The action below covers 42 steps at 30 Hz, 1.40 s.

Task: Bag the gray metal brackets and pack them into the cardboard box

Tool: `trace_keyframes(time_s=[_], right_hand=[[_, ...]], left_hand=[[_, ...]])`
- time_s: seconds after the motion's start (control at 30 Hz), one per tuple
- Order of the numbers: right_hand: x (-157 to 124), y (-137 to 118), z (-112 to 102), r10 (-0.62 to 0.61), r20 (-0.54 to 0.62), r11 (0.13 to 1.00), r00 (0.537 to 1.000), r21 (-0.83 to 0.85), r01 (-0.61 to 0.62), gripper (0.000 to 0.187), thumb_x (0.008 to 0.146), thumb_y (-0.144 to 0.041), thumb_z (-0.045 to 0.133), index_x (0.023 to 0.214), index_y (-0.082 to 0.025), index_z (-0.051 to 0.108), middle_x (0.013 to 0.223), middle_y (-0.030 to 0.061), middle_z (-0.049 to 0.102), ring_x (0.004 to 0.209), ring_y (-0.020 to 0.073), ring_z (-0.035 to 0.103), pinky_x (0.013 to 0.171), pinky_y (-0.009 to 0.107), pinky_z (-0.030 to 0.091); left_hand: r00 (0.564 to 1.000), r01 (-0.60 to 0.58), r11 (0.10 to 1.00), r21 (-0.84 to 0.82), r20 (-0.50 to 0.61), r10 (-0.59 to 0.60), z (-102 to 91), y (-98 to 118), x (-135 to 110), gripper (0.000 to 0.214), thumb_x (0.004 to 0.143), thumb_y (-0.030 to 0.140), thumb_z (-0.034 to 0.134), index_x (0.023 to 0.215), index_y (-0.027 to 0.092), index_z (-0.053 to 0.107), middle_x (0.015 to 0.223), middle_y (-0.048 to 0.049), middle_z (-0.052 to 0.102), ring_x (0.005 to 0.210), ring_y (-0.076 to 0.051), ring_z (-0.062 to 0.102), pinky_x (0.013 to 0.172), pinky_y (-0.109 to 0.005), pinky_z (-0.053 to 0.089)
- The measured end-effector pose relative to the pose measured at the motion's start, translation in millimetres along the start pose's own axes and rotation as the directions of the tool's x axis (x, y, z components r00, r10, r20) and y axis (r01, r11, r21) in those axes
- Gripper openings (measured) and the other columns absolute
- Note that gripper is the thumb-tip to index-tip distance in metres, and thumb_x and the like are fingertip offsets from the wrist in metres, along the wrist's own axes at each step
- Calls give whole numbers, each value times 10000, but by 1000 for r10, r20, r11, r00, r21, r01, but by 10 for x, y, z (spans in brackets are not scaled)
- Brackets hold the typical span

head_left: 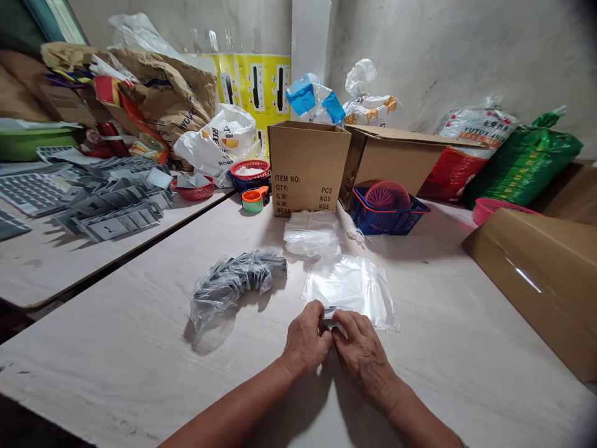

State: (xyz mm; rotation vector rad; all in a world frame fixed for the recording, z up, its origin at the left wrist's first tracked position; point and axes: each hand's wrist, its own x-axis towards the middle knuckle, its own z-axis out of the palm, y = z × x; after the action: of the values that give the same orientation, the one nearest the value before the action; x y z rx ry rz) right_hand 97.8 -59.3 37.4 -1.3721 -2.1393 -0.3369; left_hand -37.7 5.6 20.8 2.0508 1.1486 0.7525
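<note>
My left hand (308,336) and my right hand (361,348) meet at the near edge of a stack of clear plastic bags (349,286). Between them they pinch a small grey piece (328,318), mostly covered by my fingers; whether it sits inside a bag I cannot tell. To the left lies a curved row of dark grey pieces wrapped in clear plastic (237,280). Behind the flat bags rests a second pile of folded clear bags (311,233).
A cardboard box (308,168) stands behind the bags, with a blue basket (392,211) to its right. An orange and green tape roll (252,200) sits left of it. Many grey pieces (121,199) cover the left table. Another carton (541,280) stands at right.
</note>
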Motion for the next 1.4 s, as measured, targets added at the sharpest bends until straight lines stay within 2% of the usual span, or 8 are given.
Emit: trace_keyframes(time_s=[0.27, 0.5, 0.67, 0.87, 0.97, 1.1, 1.2, 1.4], right_hand=[[23, 80, -41, -32, 63, 990, 998, 140, 23, 186, 919, -128, 396, 989, -143, 568, 1052, 88, 525, 939, 201, 458, 802, 347, 387], [249, 7, -85, 67, 187, 995, 980, -91, -50, 245, 869, -109, 464, 1099, -174, 521, 942, 60, 564, 838, 209, 456, 714, 351, 323], [414, -3, -36, 158, 317, 974, 935, -208, -94, 167, 784, -57, 490, 839, -192, 569, 802, 44, 555, 747, 203, 450, 638, 335, 280], [498, 78, -9, 244, 395, 970, 886, -91, -227, 178, 668, -39, 517, 708, -210, 542, 761, 19, 535, 729, 182, 466, 562, 284, 245], [615, 56, 45, 312, 267, 942, 912, 38, -333, 139, 681, -69, 521, 711, -205, 515, 762, 6, 515, 732, 163, 464, 589, 262, 285], [844, -50, 337, 390, 49, 899, 919, 194, -392, 76, 740, -137, 501, 763, -204, 528, 777, 8, 494, 739, 162, 469, 636, 257, 343], [1015, -115, 669, 473, -80, 859, 877, 260, -440, 91, 769, -179, 470, 822, -203, 540, 819, 22, 488, 736, 169, 486, 636, 264, 377], [1219, -251, 1265, 542, -177, 828, 822, 280, -486, 219, 859, -293, 363, 894, -173, 543, 855, 78, 492, 809, 224, 502, 703, 340, 432]], left_hand=[[1000, 20, 996, 86, 15, -21, 17, 37, 11, 176, 638, 145, 443, 753, 223, 336, 683, 49, 400, 606, -120, 366, 590, -258, 271], [1000, -2, 999, 34, 8, 2, 10, 43, 3, 133, 712, 169, 457, 798, 220, 370, 739, 28, 481, 652, -133, 455, 613, -263, 318], [1000, -13, 1000, -5, 15, 13, -19, 56, -72, 148, 714, 126, 452, 832, 204, 409, 808, -14, 526, 722, -148, 508, 650, -268, 378], [979, -161, 972, 169, -100, 179, -714, 98, -37, 302, 751, 313, 554, 1005, 161, 494, 921, -68, 556, 813, -187, 531, 712, -307, 421], [956, -203, 912, 355, -130, 264, -1282, 43, 242, 223, 816, 387, 492, 841, 176, 562, 862, -60, 599, 858, -206, 533, 802, -344, 400], [989, -43, 851, 524, -96, 109, -1780, -212, 709, 376, 810, 499, 467, 975, 190, 602, 1039, -72, 627, 1019, -256, 516, 887, -377, 370], [997, 58, 853, 519, 13, -75, -1891, -452, 955, 510, 808, 570, 411, 1101, 191, 585, 1191, -87, 583, 1090, -266, 507, 900, -357, 374], [974, 76, 882, 466, 153, -165, -1850, -704, 1111, 468, 805, 562, 397, 976, 204, 646, 958, -35, 671, 865, -197, 593, 719, -252, 426]])
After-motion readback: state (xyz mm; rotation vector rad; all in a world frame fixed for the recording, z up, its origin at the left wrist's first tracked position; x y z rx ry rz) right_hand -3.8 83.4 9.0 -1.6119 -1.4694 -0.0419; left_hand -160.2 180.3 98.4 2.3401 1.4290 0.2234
